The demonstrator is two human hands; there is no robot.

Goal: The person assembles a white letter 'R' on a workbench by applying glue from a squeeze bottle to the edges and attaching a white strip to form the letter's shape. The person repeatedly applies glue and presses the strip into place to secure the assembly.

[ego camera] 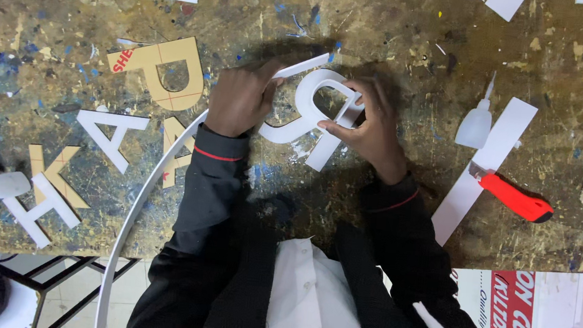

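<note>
Paint-flecked bench (402, 26): left hand (241, 100) pinched a long white strip (134, 206); right hand (372, 125) gripped the white foam letter (310, 106); glue bottle (476, 124) lay right.

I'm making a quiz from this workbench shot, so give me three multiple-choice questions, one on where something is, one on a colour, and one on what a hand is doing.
1. Where does the glue bottle lie?
A. Right of both hands, beside a white strip
B. Left of the cardboard letters
C. On the dark phone

2. What colour is the handle of the utility knife?
A. Blue
B. Red
C. Green

3. What is the left hand doing?
A. Resting flat on bare table
B. Gripping the knife
C. Pinching a long thin white strip against the white letter

Answers: 1 A, it sits by the strip, right of the right hand. 2 B, the handle is bright red. 3 C, its fingers close on the strip at the letter's edge.
</note>
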